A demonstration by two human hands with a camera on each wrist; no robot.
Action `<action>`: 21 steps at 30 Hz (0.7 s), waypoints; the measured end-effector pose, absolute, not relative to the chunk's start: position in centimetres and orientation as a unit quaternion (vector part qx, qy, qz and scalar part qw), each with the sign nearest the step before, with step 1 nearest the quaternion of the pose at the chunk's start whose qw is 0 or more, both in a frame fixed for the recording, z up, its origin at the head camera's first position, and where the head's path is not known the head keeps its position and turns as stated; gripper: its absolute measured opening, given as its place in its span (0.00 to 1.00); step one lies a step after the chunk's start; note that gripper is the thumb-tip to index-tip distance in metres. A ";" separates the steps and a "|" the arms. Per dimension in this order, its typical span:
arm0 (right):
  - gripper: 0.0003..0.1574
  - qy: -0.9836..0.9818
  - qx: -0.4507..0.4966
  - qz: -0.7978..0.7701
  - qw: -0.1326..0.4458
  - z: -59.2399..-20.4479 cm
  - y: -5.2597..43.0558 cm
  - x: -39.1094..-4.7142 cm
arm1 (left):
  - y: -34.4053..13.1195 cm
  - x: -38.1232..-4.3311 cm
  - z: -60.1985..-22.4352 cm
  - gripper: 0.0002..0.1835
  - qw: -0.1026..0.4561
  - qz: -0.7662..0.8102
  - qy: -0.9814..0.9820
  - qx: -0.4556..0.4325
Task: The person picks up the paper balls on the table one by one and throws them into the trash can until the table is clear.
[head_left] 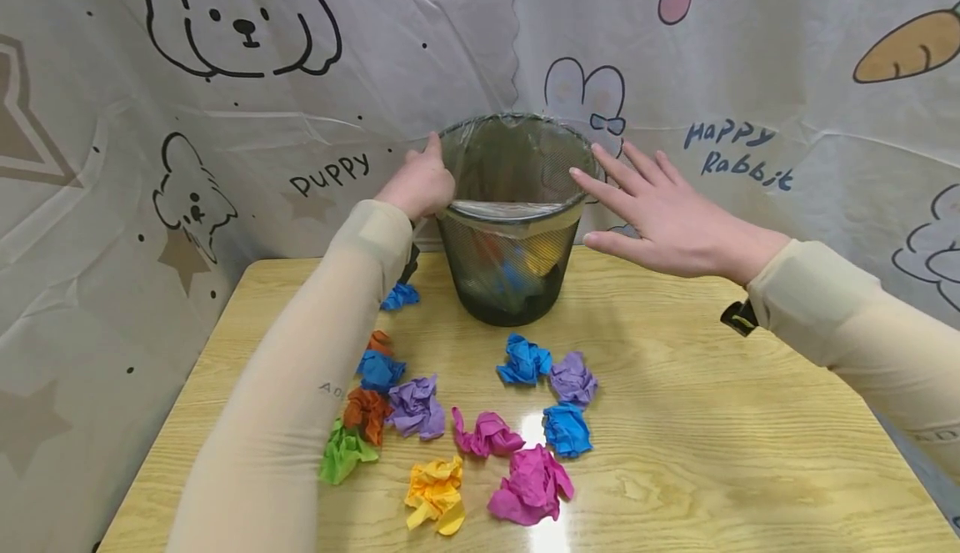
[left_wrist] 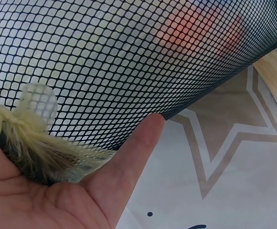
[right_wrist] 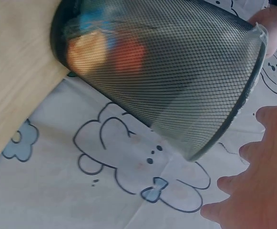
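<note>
We list: mesh wastebasket (head_left: 468,265); nine o'clock, left hand (head_left: 422,182), fingers gripping rim (head_left: 516,220); three o'clock, right hand (head_left: 663,221), fingers spread.

Peach-beige sleeves (head_left: 277,386) with small dark lettering (head_left: 326,387), paler cuffs (head_left: 817,303) and black wrist pieces (head_left: 741,318).

Mesh bin (head_left: 506,265), plastic liner (head_left: 502,208), rough paper balls (head_left: 531,486), glossy wood table (head_left: 712,419)
</note>
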State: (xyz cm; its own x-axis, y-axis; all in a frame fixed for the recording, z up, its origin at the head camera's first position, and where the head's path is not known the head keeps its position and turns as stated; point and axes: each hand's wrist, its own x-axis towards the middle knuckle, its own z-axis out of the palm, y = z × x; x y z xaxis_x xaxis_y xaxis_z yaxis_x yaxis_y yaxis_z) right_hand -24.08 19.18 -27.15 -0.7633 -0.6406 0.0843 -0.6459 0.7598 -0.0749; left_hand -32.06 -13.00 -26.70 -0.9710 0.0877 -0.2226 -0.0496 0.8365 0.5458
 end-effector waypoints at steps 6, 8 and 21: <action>0.50 -0.932 0.355 0.056 0.042 -28.5 21.0 -22.5 | -13.0 -32.1 -26.8 0.43 0.122 0.290 0.949 0.009; 0.50 -0.931 0.357 0.060 0.046 -29.1 21.4 -22.0 | -13.0 -32.0 -26.7 0.44 0.122 0.292 0.949 0.010; 0.52 -0.896 0.442 0.048 0.016 -36.8 22.3 -19.6 | -12.9 -31.9 -26.6 0.44 0.121 0.285 0.951 0.015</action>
State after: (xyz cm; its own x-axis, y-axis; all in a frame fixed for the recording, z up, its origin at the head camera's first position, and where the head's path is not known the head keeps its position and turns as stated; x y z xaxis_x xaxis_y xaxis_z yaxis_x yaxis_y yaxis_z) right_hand -19.56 22.34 -36.82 -0.6093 -0.7897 0.0716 -0.7928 0.6052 -0.0724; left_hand -31.94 -12.93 -26.62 -0.9703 0.0973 -0.2215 -0.0403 0.8376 0.5448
